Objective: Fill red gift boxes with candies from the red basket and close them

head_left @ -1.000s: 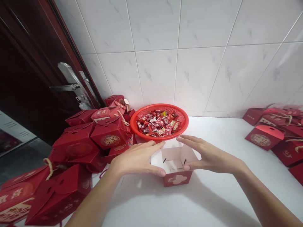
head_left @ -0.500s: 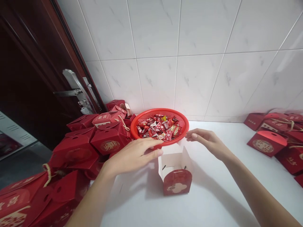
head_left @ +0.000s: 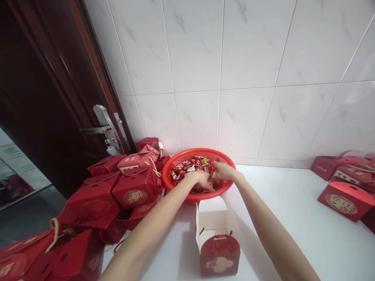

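A red plastic mesh basket (head_left: 169,183) holds a heap of wrapped candies (head_left: 187,168), mostly red with one yellow. My left hand (head_left: 202,180) reaches in over the near rim, its fingers stretched among the candies. From the right side my right hand (head_left: 223,171) dips in too, thumb and fingers apart around some candies. Both sets of fingertips are partly buried, and no candy is lifted clear. In front of the basket, between my forearms, stands an upright red gift box (head_left: 219,253) with its top flaps up and white inside showing.
Closed red gift boxes (head_left: 133,189), some with rope handles, are piled along the left. More red boxes (head_left: 341,201) stand at the right on the white table (head_left: 281,210). A tiled wall (head_left: 249,125) rises behind, and a dark door (head_left: 52,78) with a metal handle is at far left.
Both hands have moved forward from either side of the gift box and basket into the candies. The view has tilted up a little; the gift box stays in place.
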Tool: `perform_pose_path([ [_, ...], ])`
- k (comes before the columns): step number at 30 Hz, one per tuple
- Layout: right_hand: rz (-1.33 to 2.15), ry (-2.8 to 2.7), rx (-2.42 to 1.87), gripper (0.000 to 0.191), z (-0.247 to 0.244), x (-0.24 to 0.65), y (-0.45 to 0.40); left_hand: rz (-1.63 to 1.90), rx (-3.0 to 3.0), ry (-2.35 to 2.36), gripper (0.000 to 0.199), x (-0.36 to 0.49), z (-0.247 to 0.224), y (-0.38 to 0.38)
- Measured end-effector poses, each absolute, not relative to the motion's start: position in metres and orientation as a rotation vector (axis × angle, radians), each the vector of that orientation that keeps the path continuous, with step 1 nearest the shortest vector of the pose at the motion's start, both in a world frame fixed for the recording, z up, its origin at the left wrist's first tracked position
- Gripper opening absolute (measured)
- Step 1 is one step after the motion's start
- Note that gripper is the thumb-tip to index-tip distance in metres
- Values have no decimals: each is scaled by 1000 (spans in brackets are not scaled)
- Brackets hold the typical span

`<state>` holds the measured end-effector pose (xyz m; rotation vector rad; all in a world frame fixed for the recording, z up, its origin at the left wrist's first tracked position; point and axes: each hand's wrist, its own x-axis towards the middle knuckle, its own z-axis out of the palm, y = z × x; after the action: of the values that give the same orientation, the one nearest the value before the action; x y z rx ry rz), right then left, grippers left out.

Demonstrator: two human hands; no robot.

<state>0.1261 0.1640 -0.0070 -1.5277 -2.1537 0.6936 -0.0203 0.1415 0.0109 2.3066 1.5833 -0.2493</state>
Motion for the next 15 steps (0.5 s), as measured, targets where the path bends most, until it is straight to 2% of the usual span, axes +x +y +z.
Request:
perform_pose_path([
  [3, 754, -2272, -1692, 105, -10, 117, 169, -298, 2277, 1614, 53, -17, 3, 144],
  [5, 761, -2299, -1727, 110, -12, 117, 169, -277, 2264, 1622, 55, -17, -1, 144],
  [7, 751, -2294, -1712, 106, -12, 118, 167, -228, 2249, 1629, 56, -19, -4, 145],
  [11, 739, -2218, -1584, 70, -10, 123, 165, -63, 2211, 1669, 58, -25, -8, 150],
  [15, 796, -2021, -1432, 17, -13, 126, 168, 207, 2151, 1774, 27, -32, -8, 155],
])
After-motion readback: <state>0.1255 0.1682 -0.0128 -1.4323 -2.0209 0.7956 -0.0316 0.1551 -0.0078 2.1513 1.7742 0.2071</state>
